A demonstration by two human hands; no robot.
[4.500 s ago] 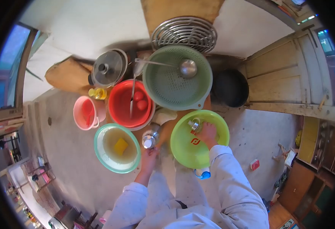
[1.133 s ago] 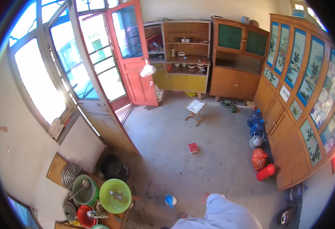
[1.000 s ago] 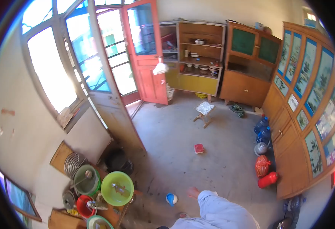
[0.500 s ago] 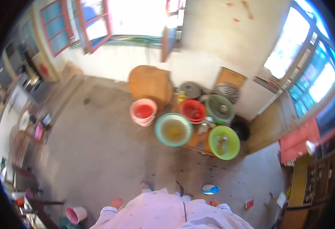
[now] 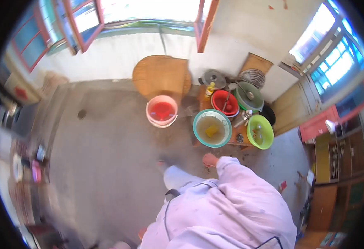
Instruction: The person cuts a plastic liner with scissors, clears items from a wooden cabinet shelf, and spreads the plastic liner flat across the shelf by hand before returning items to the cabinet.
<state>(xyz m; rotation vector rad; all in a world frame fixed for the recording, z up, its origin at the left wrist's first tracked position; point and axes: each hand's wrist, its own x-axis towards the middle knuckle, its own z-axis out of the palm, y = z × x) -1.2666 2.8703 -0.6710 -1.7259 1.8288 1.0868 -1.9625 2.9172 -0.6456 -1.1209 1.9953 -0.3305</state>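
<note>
My right hand hangs loosely curled, seemingly empty | left hand mostly hidden, grip unclear | sponge sits in basin, likely for wetness

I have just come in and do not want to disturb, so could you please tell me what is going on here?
The person is near a table. The right hand is in front of it, apart from the teal-rimmed basin, and no held thing shows in it. The left hand is barely visible, so I cannot tell whether it holds anything. That basin holds cloudy liquid and a yellow block; a lime-green basin is to its right and a pink bucket to its left.
</note>
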